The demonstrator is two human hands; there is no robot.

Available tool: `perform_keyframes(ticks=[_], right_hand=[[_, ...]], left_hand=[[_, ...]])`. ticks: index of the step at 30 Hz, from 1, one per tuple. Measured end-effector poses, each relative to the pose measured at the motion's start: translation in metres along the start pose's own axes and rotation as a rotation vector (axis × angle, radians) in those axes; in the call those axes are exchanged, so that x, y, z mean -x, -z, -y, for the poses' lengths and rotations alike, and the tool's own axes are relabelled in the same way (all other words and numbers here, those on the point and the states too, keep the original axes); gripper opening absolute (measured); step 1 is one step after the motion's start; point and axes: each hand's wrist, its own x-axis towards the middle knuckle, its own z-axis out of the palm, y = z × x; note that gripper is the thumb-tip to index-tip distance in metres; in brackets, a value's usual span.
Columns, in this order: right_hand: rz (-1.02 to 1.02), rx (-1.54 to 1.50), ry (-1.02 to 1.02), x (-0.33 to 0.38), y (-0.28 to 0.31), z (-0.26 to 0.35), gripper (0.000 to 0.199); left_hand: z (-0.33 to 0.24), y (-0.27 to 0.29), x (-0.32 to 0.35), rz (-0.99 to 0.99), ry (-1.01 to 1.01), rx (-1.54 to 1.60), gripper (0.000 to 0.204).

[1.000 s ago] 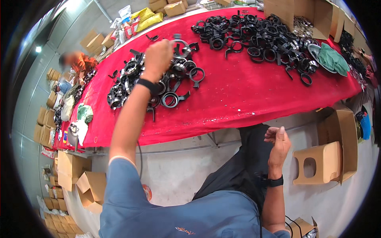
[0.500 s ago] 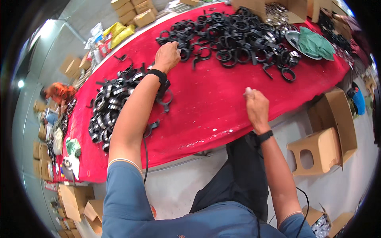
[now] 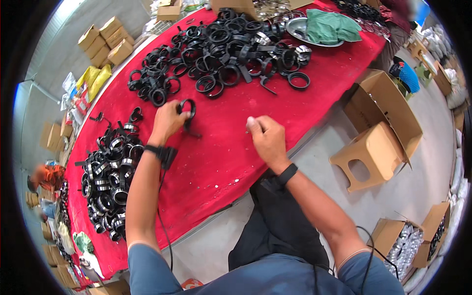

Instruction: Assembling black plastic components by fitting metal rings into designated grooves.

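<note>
My left hand (image 3: 168,121) is closed on a black ring with a tab (image 3: 191,110), held just above the red tablecloth (image 3: 216,152). My right hand (image 3: 268,140) is at the table's near side, thumb pressed against curled fingers; whatever it may hold is too small to make out. Beyond both hands spreads a large heap of black rings (image 3: 219,46), many with tabs. Left of my left forearm lies a second pile of rings (image 3: 110,182), black with shiny metal bands.
A metal tray with a green cloth (image 3: 332,25) sits at the table's far right. On the floor to the right stand a tan stool (image 3: 368,152) and an open cardboard box (image 3: 388,108). A person in orange (image 3: 50,176) is at the far left.
My left hand has come back from the far heap toward me, now with a black ring in it. My right hand is nearer the left one. The whole view has shifted.
</note>
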Motion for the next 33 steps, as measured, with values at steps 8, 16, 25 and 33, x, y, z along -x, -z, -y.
perform_keyframes(ticks=[8,16,25,33], right_hand=[[-0.213,0.41,-0.104,-0.212,0.143,-0.107,0.057],[0.271,0.666,0.258,-0.299,0.128,-0.153,0.048],[-0.215,0.451,-0.093,-0.318,0.144,-0.122,0.038],[-0.331,0.418,0.336,-0.245,0.092,-0.034,0.031]], left_hand=[[-0.039,0.036,0.137,0.065,0.113,0.178,0.034],[-0.048,0.026,0.168,-0.081,0.214,0.268,0.035],[-0.053,0.016,0.168,-0.149,0.175,0.249,0.032],[-0.044,0.007,0.184,-0.226,0.196,0.211,0.036]])
